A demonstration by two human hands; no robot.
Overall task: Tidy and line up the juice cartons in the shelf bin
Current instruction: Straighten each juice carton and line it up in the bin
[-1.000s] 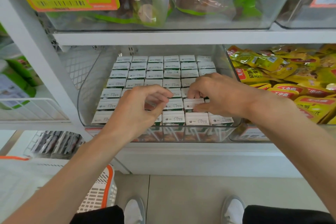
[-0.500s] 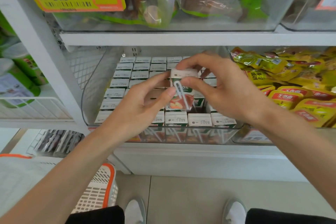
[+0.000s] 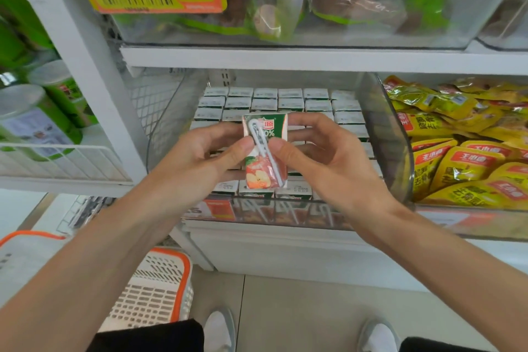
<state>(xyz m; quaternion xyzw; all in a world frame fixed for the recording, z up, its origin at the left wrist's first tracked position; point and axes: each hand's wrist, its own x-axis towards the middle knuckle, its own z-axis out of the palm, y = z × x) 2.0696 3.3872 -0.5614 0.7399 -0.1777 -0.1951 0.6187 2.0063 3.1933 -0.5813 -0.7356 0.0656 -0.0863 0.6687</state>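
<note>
Pinching the apple juice carton (image 3: pixel 267 127) by its sides between your left hand (image 3: pixel 194 163) and right hand (image 3: pixel 328 168), you hold it upright above the clear shelf bin (image 3: pixel 383 134), probably to match its green-and-orange face, with the wrapped straw (image 3: pixel 270 160) slanting across, to the packed rows of cartons (image 3: pixel 291 104) below.

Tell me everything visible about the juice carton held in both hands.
The juice carton is a cardboard box, green on top, with an orange lower face picturing apples. A white straw runs diagonally down its front. It is upright, front toward the camera, above the bin, pinched at its sides by the left hand and right hand.
</note>
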